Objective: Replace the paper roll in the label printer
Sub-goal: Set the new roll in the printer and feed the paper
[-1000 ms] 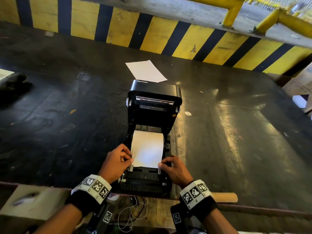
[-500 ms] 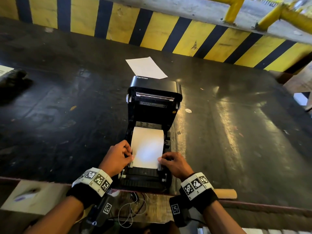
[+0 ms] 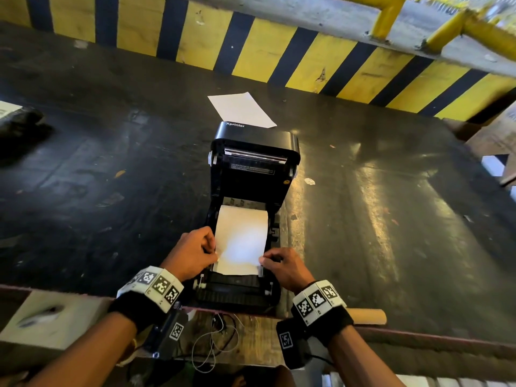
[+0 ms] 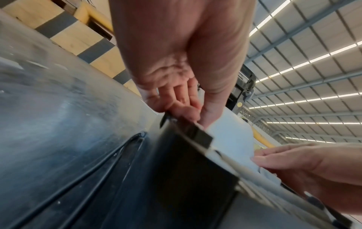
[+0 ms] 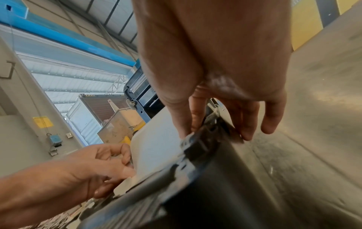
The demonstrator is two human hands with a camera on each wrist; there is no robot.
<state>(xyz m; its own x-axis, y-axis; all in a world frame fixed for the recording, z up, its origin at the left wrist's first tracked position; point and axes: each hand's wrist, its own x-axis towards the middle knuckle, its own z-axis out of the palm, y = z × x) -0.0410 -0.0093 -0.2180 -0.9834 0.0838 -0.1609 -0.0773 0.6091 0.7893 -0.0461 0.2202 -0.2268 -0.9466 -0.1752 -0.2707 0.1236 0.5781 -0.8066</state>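
A black label printer [image 3: 252, 174] stands near the table's front edge with its lid tipped back. A white strip of label paper [image 3: 241, 241] runs from the roll bay toward me over the front feed slot. My left hand [image 3: 214, 254] pinches the strip's left edge, and in the left wrist view its thumb and fingers [image 4: 195, 119] meet at the paper [image 4: 229, 139]. My right hand [image 3: 262, 259] pinches the right edge by the guide. The right wrist view shows that thumb and forefinger [image 5: 188, 133] closing on the paper [image 5: 156, 139]. The roll itself is hidden under the strip.
A loose white sheet [image 3: 241, 108] lies behind the printer. An empty cardboard core [image 3: 365, 316] rests at the table's front edge on the right. A yellow-and-black striped barrier [image 3: 279, 51] bounds the far side. A dark bundle [image 3: 19, 127] sits far left. Cables [image 3: 215, 339] hang below the edge.
Both hands stay at the paper's two side edges near the front slot. My left fingers have crept slightly onto the strip's corner. The head view has shifted a little.
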